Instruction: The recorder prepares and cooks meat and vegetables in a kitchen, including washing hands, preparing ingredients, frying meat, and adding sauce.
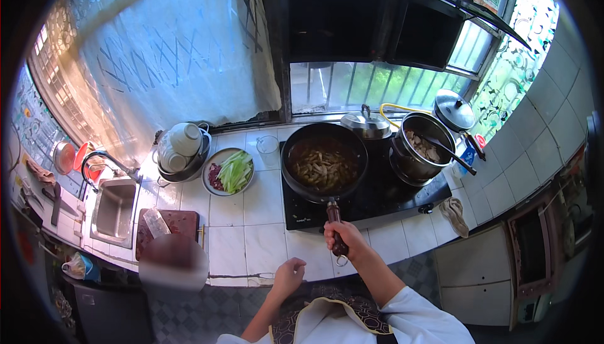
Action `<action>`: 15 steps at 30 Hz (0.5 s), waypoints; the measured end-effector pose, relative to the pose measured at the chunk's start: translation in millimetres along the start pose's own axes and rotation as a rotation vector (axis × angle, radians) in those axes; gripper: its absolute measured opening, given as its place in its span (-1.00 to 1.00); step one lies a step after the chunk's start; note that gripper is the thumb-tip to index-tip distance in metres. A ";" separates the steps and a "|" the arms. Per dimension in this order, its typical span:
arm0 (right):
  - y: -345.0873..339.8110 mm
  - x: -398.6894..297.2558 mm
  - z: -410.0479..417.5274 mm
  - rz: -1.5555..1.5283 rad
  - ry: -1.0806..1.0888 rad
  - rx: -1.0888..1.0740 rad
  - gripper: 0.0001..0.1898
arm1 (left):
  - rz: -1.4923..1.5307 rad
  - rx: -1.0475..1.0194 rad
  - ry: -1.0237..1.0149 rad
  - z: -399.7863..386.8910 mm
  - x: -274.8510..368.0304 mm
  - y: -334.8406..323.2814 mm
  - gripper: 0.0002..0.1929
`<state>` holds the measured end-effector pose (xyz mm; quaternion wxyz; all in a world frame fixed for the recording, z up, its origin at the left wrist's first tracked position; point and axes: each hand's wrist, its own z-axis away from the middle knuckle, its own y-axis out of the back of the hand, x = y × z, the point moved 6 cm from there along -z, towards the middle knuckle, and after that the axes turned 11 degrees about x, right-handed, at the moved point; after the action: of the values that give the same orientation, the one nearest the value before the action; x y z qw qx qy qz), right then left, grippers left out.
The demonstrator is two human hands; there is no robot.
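My right hand [344,239] is closed round the dark wooden handle [333,214] of a black wok [289,174]. The wok sits over the left side of a black gas stove [373,202] and holds brown strips of food [323,167] in dark liquid. My left hand [289,275] hangs at the counter's front edge with its fingers loosely curled and holds nothing. To the wok's left lies a plate [205,184] with sliced pale green vegetable [236,171] and chopped dark red pieces [216,177].
A steel pot [401,155] with food and a ladle [448,153] stands on the right burner. Lids [365,122] are behind. Leftward are a glass [268,145], stacked bowls [184,141], a cleaver [157,223] on a cutting board [181,216] and a sink [113,209]. A cloth [454,216] lies right.
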<state>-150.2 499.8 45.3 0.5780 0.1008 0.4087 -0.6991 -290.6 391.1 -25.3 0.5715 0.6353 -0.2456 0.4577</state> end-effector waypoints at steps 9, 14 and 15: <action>10.5 -3.6 3.1 0.004 0.026 -0.027 -0.92 | -0.007 -0.015 -0.007 3.0 -2.0 0.0 -0.83; 17.6 -1.0 1.9 -0.037 -0.007 -0.049 -0.85 | -0.016 -0.033 0.016 6.2 -4.3 -6.2 -0.83; 17.7 -2.1 0.8 -0.026 0.004 -0.049 -0.84 | -0.004 -0.036 0.007 7.1 -4.0 -7.6 -0.83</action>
<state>-133.6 500.8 39.1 0.5702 0.0826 0.4284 -0.6961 -284.0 385.3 -32.1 0.5848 0.6237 -0.2507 0.4542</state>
